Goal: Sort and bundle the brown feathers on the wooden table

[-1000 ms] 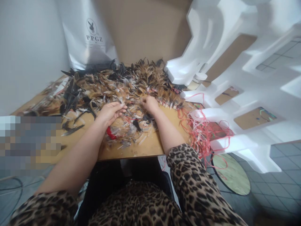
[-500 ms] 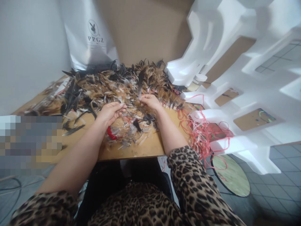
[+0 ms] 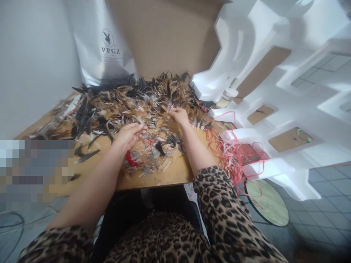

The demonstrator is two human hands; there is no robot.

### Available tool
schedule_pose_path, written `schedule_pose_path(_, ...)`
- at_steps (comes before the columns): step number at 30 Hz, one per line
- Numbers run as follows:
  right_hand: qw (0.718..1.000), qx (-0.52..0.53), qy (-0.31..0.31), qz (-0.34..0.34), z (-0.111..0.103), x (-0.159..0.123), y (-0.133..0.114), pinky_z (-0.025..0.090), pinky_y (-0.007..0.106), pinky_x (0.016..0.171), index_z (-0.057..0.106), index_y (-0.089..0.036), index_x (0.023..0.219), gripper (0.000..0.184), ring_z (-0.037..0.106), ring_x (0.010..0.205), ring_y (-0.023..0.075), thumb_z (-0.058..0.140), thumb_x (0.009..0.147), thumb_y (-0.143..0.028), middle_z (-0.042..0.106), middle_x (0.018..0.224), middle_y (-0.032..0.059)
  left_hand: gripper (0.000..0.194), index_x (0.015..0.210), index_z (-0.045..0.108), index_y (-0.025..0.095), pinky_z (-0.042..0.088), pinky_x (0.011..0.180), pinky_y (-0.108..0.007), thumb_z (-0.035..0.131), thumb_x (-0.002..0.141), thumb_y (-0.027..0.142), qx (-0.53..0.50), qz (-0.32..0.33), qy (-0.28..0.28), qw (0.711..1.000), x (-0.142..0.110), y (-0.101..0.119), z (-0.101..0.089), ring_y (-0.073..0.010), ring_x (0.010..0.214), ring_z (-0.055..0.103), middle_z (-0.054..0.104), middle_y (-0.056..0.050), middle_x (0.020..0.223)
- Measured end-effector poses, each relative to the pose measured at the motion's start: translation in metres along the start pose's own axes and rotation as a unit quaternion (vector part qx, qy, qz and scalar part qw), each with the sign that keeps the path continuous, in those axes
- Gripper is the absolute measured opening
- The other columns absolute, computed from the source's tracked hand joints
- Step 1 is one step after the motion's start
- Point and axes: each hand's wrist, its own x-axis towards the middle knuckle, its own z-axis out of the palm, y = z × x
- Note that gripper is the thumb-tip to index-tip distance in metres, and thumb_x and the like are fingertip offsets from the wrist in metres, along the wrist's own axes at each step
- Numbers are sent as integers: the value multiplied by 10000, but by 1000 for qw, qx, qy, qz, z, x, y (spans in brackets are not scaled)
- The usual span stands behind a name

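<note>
A big heap of brown, black and white feathers point(image 3: 128, 102) covers the far half of a wooden table point(image 3: 164, 175). My left hand point(image 3: 128, 134) rests on the near edge of the heap, fingers curled together over a few pale feathers. My right hand point(image 3: 179, 115) reaches further into the heap and pinches a dark feather that stands up from its fingertips. A red band point(image 3: 130, 159) lies under my left wrist among loose feather scraps.
A tangle of red strings point(image 3: 236, 153) hangs off the table's right side. White foam packing pieces point(image 3: 274, 73) stand at the right. A silver bag marked PPGZ point(image 3: 105, 47) and cardboard stand behind the heap. A round green board point(image 3: 267, 202) lies on the tiled floor.
My right hand has moved further into the heap and lifted a dark feather upright. My left hand has stayed where it was. The view has tilted slightly.
</note>
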Motion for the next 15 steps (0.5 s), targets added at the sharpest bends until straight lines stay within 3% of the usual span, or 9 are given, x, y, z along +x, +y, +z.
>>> schedule_pose_path(3, 994, -58, 53, -74, -6, 9, 7, 452, 195, 579, 614, -107, 868, 184, 579, 567, 83, 593, 694, -165, 648, 670, 7, 79, 680, 614, 90, 429, 456, -127, 680, 679, 134, -7, 1, -2, 1000, 0, 0, 0, -61, 549, 598, 681, -63, 716)
schedule_pose_path(6, 975, -159, 48, -146, -14, 5, 13, 455, 224, 718, 654, -116, 856, 195, 598, 702, 99, 589, 694, -204, 678, 798, 30, 74, 679, 618, 91, 432, 458, -130, 679, 678, 132, -18, -1, -5, 1000, -1, 1, 1, -61, 548, 594, 678, -58, 712)
schedule_pose_path(11, 930, -339, -37, -135, -22, -15, 13, 427, 245, 670, 689, -141, 743, 182, 579, 670, 132, 579, 696, -278, 669, 714, 21, 68, 673, 629, 93, 431, 445, -129, 683, 671, 134, -26, -6, -5, 1000, -2, 3, 1, -57, 532, 580, 672, -48, 698)
schedule_pose_path(15, 908, -395, -33, -135, -19, -21, 13, 415, 239, 655, 687, -163, 752, 201, 583, 684, 139, 554, 718, -309, 667, 717, 14, 79, 661, 633, 95, 436, 440, -131, 698, 657, 139, -31, -9, -13, 999, -2, 3, 1, -58, 523, 576, 671, -48, 690)
